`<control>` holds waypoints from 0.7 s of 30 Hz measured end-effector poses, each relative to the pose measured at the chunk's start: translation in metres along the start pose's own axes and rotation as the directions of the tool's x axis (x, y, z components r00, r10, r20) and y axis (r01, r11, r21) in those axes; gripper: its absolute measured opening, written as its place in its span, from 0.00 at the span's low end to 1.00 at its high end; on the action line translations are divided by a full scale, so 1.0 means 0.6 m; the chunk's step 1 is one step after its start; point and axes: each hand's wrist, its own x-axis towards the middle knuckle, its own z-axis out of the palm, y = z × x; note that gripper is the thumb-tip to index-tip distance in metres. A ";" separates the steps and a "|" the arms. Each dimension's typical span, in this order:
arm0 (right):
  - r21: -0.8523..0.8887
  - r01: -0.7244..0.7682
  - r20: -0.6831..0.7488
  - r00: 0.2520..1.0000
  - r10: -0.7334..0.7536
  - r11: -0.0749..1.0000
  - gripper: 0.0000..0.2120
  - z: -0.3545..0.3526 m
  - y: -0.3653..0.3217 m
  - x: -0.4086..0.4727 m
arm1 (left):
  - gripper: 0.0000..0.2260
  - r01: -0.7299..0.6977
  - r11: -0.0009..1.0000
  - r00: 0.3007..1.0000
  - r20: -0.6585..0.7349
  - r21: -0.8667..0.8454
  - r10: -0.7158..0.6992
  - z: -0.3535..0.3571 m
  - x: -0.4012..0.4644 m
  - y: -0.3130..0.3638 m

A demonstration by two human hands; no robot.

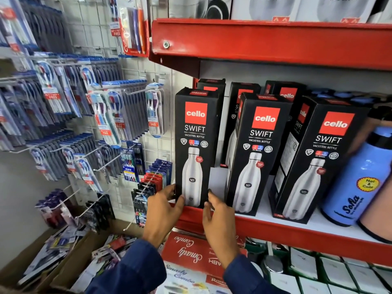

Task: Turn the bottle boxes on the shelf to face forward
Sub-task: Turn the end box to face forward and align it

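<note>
From my head camera, my left hand [162, 211] grips the lower left edge of the leftmost bottle box [196, 145], thumb across its printed front near the base; my right hand [218, 217] presses fingertips [210, 195] against the lower right edge of the same box, so both hands are clamped on it from either side; the box stands upright at the left end of the red shelf [297, 234], its base at the front lip, its printed face turned forward toward me; just beside it on the right, with a narrow strip of bare white shelf between, stands the middle box [257, 153], also showing its front though angled slightly so a sliver of its left side shows; further right the third box [314, 160] sits apart from that one by a similar gap, turned more, with its left side panel plainly visible; behind this front row 3 more boxes [239, 115] stand near the back wall, leaving some open floor between the rows; a blue flask [358, 179] stands just beside the third box on its right; left of my box the shelf ends, and a wire grid hung with toothbrush packs [106, 115] lies beyond; the upper red shelf [271, 41] overhangs well above the box tops.
</note>
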 end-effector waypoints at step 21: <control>0.195 0.004 -0.088 0.996 0.014 0.981 0.11 -0.075 0.037 -0.041 | 0.15 -0.177 0.980 0.922 -0.362 -0.087 0.134 -0.015 -0.056 0.062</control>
